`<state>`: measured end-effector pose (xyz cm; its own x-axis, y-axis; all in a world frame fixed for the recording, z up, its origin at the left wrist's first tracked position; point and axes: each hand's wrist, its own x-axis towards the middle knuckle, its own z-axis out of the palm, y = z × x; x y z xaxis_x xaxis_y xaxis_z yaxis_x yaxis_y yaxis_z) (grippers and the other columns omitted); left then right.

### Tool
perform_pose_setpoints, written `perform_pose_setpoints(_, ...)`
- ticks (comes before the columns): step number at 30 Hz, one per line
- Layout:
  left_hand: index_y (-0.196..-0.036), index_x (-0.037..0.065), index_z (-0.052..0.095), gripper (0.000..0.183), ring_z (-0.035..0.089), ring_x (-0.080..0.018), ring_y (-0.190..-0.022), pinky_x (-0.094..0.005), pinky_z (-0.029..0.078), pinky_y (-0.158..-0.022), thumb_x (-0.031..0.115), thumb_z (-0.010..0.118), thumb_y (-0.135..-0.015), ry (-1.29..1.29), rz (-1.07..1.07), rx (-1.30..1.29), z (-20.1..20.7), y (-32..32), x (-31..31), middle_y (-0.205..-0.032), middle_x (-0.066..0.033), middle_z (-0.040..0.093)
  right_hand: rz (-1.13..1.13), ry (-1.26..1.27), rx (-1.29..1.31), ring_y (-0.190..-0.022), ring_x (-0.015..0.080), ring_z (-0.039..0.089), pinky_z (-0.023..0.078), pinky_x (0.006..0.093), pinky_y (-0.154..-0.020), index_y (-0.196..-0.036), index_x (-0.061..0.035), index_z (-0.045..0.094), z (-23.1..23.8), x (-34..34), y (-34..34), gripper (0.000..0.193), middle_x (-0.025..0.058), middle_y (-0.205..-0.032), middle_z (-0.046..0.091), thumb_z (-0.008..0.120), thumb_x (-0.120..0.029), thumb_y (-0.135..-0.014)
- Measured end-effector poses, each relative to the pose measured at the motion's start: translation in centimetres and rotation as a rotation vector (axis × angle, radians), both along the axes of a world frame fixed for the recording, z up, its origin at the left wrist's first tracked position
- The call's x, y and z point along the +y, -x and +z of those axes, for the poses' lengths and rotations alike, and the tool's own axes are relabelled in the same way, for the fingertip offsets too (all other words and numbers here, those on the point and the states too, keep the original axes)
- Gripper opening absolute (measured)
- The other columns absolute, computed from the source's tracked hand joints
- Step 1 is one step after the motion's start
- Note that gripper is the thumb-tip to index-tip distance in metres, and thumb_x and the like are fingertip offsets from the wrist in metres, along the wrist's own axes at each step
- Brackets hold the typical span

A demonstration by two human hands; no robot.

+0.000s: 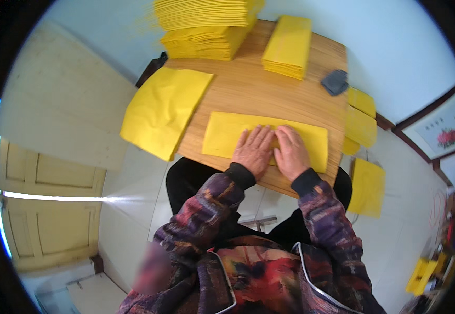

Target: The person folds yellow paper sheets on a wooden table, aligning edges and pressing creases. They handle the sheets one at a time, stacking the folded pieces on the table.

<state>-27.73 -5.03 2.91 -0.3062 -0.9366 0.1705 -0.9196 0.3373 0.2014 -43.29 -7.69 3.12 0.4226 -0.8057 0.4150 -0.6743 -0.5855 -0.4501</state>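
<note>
A folded yellow paper sheet [217,133] lies lengthwise along the near edge of the wooden table [243,89]. My left hand [256,150] rests flat on its middle, fingers stretched out and slightly spread. Close beside it, my right hand [292,153] also presses down on the paper, its fingers extended and near one another. The fingertips of both hands almost meet, and neither hand grips anything. To the left, a larger unfolded yellow sheet [165,110] with a creased surface hangs partly over the table's left edge.
Tall stacks of folded yellow paper [201,42] stand at the far left of the table. Another folded pile [288,44] sits at the far right, near a dark grey cloth-like item [334,82]. More yellow bundles [361,125] are beyond the right edge. A framed picture [442,125] leans nearby.
</note>
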Motion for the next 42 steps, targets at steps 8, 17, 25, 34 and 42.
perform_pose_setpoints(8,-0.140,0.009,0.039,0.055,0.027,-0.0247,-0.140,-0.0452,0.020,-0.114,0.032,0.048,-0.092,-0.010,0.106,0.011,0.3,-5.2,-1.2,-0.150,-0.0076,0.033,-0.035,0.005,0.089,-0.125,0.0323,0.043,0.035,0.0422,-0.105,-0.120,0.0021,0.052,0.2,0.2,-0.3,0.048,0.0145,-0.130,0.048,0.068,-0.011,-0.077)
perform_pose_setpoints(17,-0.144,0.013,0.036,0.059,0.027,-0.0238,-0.140,-0.0451,0.019,-0.114,0.037,0.048,-0.091,-0.043,0.153,-0.042,-0.4,-6.6,-1.9,-0.152,-0.0054,0.031,-0.384,-0.200,0.273,-0.139,0.0293,0.026,0.018,0.0481,-0.114,-0.138,0.0007,0.039,-0.4,0.5,0.7,0.067,0.0145,-0.148,0.033,0.057,-0.040,-0.088)
perform_pose_setpoints(25,-0.146,0.014,0.031,0.056,0.021,-0.0225,-0.143,-0.0436,0.017,-0.115,0.032,0.042,-0.095,-0.123,0.148,-0.128,0.1,-6.6,-2.1,-0.155,-0.0043,0.025,-0.141,-0.204,0.129,-0.139,0.0305,0.029,0.018,0.0475,-0.114,-0.137,-0.0001,0.041,-0.5,0.8,-7.9,0.060,0.0164,-0.147,0.036,0.050,-0.038,-0.091)
perform_pose_setpoints(34,-0.145,0.014,0.034,0.058,0.024,-0.0260,-0.142,-0.0448,0.018,-0.115,0.035,0.047,-0.092,-0.056,0.160,-0.052,-0.2,-6.6,-1.5,-0.153,-0.0041,0.029,-0.408,-0.245,0.317,-0.144,0.0290,0.016,0.013,0.0486,-0.115,-0.144,-0.0009,0.031,-0.3,0.2,5.7,0.077,0.0132,-0.154,0.024,0.052,-0.049,-0.088)
perform_pose_setpoints(42,-0.145,0.015,0.034,0.058,0.024,-0.0258,-0.142,-0.0452,0.018,-0.115,0.036,0.046,-0.092,-0.059,0.164,-0.097,-0.5,-6.5,-1.8,-0.154,-0.0037,0.027,-0.178,-0.111,0.289,-0.141,0.0293,0.025,0.016,0.0527,-0.114,-0.138,-0.0022,0.042,-0.3,1.2,-4.9,0.061,0.0149,-0.147,0.037,0.055,-0.033,-0.087)
